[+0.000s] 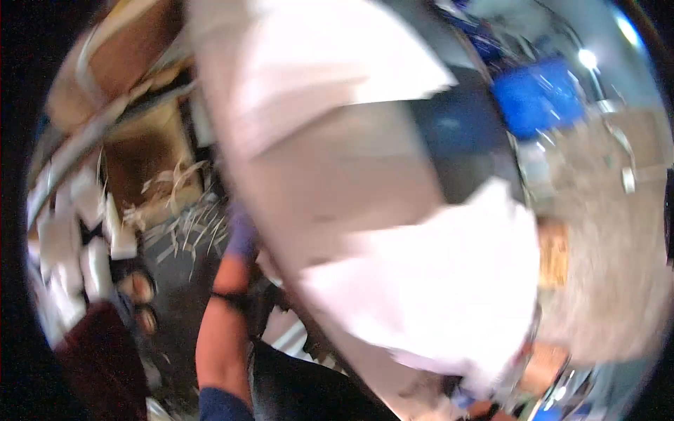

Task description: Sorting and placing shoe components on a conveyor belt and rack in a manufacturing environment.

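The whole view is smeared by motion. A long grey-brown table (337, 165) runs at a slant through the middle. One pile of white sheets (344, 49) lies at its far end, and another white pile (435, 281) spreads over the near right part. My left hand (241, 231), in a purple glove, is at the table's left edge; its fingers are blurred and partly hidden. Low on the right, by the lower corner of the near white pile, a bit of my right hand (463, 400) shows, also gloved. Whether it grips the sheets cannot be made out.
Left of the table, an open cardboard box (151, 158) stands beside loose pale strips (193, 224) on the dark floor. White wrapped bundles (67, 238) and dark red cloth (105, 351) are further left. A blue bin (537, 98) and a small brown box (552, 252) stand on the right.
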Demonstrator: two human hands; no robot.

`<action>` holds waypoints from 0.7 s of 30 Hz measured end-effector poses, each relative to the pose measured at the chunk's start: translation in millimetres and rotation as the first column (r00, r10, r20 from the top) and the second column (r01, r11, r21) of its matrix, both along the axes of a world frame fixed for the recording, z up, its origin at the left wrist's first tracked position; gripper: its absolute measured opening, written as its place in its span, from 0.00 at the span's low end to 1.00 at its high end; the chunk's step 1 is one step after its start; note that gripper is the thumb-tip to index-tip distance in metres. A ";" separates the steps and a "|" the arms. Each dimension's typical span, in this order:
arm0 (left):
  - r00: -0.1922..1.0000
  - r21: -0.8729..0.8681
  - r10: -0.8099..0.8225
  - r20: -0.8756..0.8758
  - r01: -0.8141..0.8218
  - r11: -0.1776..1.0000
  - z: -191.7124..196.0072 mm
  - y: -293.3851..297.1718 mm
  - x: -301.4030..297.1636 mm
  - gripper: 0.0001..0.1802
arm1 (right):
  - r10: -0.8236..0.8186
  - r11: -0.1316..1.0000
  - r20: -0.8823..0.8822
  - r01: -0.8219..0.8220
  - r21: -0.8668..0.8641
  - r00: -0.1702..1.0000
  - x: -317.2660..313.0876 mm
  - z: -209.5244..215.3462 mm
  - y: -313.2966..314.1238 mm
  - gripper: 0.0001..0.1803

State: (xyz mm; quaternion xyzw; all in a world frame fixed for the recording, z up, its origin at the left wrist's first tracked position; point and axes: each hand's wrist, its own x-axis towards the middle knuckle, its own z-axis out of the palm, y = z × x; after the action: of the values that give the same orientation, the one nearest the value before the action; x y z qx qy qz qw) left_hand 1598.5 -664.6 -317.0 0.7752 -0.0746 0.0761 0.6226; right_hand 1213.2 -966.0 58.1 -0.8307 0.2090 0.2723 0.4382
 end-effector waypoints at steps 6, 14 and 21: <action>0.826 -0.360 -0.049 -0.561 -0.190 0.914 290.7 59.2 -163.2 0.23 | 0.402 0.632 0.314 -0.012 -0.775 0.860 -13.0 114.8 32.4 0.34; 0.969 0.113 0.077 -0.235 -0.051 0.992 449.4 111.0 -320.8 0.23 | 0.194 0.783 0.533 0.198 -0.590 0.823 -101.1 138.6 34.1 0.33; 0.991 0.459 0.072 0.110 -0.115 0.881 506.9 125.9 -389.4 0.25 | 0.054 0.789 0.483 0.259 -0.558 0.874 -274.3 162.6 13.2 0.35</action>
State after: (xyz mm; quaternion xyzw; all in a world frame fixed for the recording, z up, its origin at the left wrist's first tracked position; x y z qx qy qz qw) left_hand 1209.1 -538.7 190.0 0.9000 -0.0811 0.1208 0.4108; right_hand 938.9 -952.8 220.7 -0.9541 0.2175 -0.0460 0.2007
